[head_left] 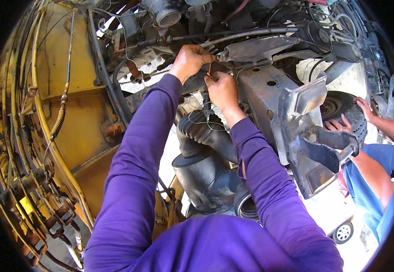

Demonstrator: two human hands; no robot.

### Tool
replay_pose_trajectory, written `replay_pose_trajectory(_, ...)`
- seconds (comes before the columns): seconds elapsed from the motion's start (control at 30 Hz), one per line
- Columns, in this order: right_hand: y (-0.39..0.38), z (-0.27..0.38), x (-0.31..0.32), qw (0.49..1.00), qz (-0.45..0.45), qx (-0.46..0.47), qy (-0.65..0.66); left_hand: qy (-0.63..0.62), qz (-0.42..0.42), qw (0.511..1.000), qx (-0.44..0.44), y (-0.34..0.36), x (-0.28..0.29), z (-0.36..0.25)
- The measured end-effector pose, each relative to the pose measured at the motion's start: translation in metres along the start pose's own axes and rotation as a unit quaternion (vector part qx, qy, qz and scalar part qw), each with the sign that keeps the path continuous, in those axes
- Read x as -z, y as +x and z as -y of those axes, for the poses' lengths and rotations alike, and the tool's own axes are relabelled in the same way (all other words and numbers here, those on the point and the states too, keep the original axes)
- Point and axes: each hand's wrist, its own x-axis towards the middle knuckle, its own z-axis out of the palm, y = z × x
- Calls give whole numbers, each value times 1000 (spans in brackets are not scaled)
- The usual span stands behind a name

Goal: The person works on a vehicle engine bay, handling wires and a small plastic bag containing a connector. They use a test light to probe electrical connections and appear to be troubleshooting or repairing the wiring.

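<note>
Both my arms reach forward in purple sleeves over the vehicle's parts. A thin orange wire (209, 69) runs between my hands. Fingers pinched, my left hand (190, 62) grips it at its upper end. Closer to me and slightly to the right, my right hand (223, 92) holds the lower end between thumb and fingers. The exact fingertip contact is partly hidden. Beneath my right hand hangs a small dark connector (207, 110) with a thin looped wire. A black ribbed air hose (201, 129) curves below it into a black canister (201, 177).
A yellow metal panel (70, 99) with hoses and rusty linkages fills the left. A dark metal frame bracket (305, 136) stands to the right. Beyond it, another person's hands (342, 124) rest on a tyre (348, 109). A long cable (247, 32) crosses the far side.
</note>
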Motion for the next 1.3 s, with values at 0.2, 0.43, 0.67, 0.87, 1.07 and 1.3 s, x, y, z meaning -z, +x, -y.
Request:
replay_pose_trajectory(0.2,-1,-8,-6,998,-14,13,65,4,28,1000,-10,11,2,12)
replay_pose_trajectory(0.43,-1,-7,-7,998,-19,-28,50,-39,40,998,27,9,2,9)
replay_pose_trajectory(0.67,1,-13,-5,996,8,-22,81,-37,49,998,7,13,3,13)
replay_pose_trajectory(0.87,-3,3,2,986,-98,-29,132,-55,27,998,-21,11,4,15)
replay_pose_trajectory(1.07,-1,4,0,985,-145,3,89,-58,21,998,-1,11,1,15)
replay_pose_trajectory(1.3,0,4,-3,983,-143,-18,111,-67,18,998,-5,12,0,17)
